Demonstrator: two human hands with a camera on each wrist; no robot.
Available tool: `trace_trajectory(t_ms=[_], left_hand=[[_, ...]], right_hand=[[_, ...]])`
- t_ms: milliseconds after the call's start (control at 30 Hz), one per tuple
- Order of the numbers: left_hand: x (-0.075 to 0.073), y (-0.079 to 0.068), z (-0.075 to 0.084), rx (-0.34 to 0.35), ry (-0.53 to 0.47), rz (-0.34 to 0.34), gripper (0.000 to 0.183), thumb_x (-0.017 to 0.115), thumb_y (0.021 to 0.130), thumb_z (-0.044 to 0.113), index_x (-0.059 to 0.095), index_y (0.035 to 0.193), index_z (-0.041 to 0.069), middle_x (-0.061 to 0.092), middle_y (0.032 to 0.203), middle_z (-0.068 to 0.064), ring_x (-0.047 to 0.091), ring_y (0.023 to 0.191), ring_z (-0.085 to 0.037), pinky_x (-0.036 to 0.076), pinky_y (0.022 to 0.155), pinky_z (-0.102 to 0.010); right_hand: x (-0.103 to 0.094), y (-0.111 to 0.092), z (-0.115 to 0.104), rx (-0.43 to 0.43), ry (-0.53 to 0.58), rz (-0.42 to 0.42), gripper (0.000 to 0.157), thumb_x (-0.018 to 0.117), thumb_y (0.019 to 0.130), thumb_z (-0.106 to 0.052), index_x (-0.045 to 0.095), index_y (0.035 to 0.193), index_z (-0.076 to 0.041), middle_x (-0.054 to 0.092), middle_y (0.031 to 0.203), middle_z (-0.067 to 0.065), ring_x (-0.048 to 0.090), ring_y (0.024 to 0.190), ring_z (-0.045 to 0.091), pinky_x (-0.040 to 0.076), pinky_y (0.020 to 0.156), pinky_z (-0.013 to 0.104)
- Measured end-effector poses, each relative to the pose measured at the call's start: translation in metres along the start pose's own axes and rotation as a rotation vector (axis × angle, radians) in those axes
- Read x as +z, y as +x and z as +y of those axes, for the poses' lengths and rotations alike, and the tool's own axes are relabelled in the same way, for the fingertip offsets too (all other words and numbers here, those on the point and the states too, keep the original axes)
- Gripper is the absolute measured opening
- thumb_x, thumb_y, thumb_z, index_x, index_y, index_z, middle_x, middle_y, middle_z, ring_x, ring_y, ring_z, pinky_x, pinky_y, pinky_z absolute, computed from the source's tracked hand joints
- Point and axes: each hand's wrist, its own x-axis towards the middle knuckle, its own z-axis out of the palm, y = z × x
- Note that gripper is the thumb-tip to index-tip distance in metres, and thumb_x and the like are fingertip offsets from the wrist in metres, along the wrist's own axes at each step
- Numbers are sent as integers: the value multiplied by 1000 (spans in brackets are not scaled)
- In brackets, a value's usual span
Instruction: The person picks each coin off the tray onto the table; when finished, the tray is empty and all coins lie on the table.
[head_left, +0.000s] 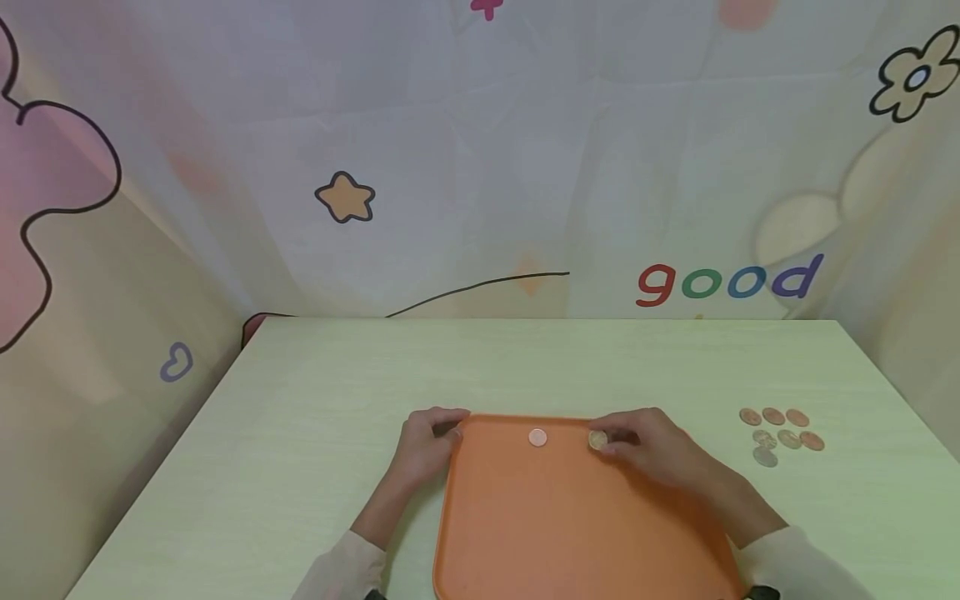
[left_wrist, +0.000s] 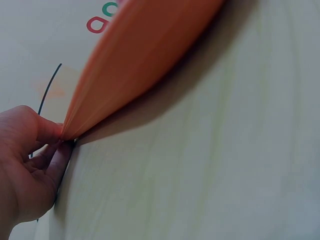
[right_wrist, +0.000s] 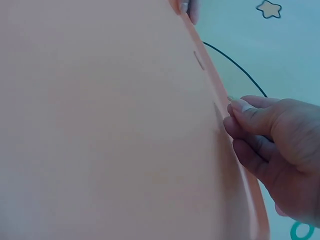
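An orange tray (head_left: 555,525) lies on the table in front of me. At its far left corner my left hand (head_left: 423,450) pinches the rim between thumb and fingers, as the left wrist view also shows. My right hand (head_left: 660,450) holds a gold-coloured coin (head_left: 597,440) by its fingertips, over the tray close to the far rim. In the right wrist view only the edge of this coin (right_wrist: 231,98) shows past the thumb. A pale coppery coin (head_left: 537,437) lies flat on the tray near the far rim, left of the right hand.
To the right of the tray, several copper and silver coins (head_left: 774,416) lie in loose rows on the pale table (head_left: 337,367). A printed cloth (head_left: 480,192) hangs behind the table and along its sides.
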Motion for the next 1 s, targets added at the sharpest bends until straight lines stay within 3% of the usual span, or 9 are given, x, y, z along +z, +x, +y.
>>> trace_trajectory(t_ms=[200, 300, 533, 733, 800, 900, 1000], left_hand=[[0, 1, -2, -8, 1, 0, 28, 61, 90, -6, 76, 113, -3, 75, 114, -20, 69, 112, -36, 56, 98, -50], [1, 1, -2, -5, 5, 0, 28, 61, 90, -6, 76, 113, -3, 75, 113, -20, 69, 111, -36, 56, 98, -50], [0, 0, 0, -7, -2, 0, 28, 61, 90, -5, 76, 113, -3, 75, 114, -21, 69, 112, -37, 56, 98, -50], [0, 0, 0, -1, 0, -6, 28, 61, 90, -5, 75, 114, -3, 74, 115, -21, 68, 112, -36, 56, 98, -50], [0, 0, -1, -5, -3, -5, 28, 61, 90, -5, 76, 114, -3, 74, 115, -21, 68, 112, -36, 56, 98, -49], [0, 0, -1, -7, -8, -1, 27, 61, 90, -6, 76, 114, -3, 74, 115, -21, 68, 112, -36, 56, 98, -49], [1, 1, -2, -7, -7, -1, 27, 61, 90, -6, 76, 113, -3, 74, 115, -21, 69, 112, -36, 56, 98, -49]], right_hand=[[-17, -15, 3, 41, -13, 71, 30, 73, 91, -11, 74, 121, -5, 77, 108, 9, 67, 92, 16, 62, 89, 39], [-27, -23, 10, 21, -25, 120, 30, 73, 90, -7, 73, 120, 0, 77, 104, 10, 67, 88, 11, 63, 84, 34], [-47, -47, 38, -66, -61, 262, 30, 76, 85, -1, 74, 115, 4, 77, 108, 21, 63, 87, -15, 57, 74, 11], [-62, -70, 64, -43, -116, 350, 29, 76, 87, -3, 73, 115, 5, 77, 102, 23, 62, 81, -17, 53, 67, 6], [-66, -78, 72, 0, -127, 363, 30, 76, 88, -5, 72, 116, 5, 78, 98, 14, 60, 79, -18, 53, 65, 7], [-71, -89, 84, 20, -94, 389, 31, 75, 88, -2, 71, 117, 9, 73, 97, -17, 58, 79, -18, 53, 64, 8], [-74, -99, 96, 0, -58, 438, 33, 76, 87, -2, 73, 120, 2, 60, 105, -40, 57, 93, -24, 50, 71, 1]])
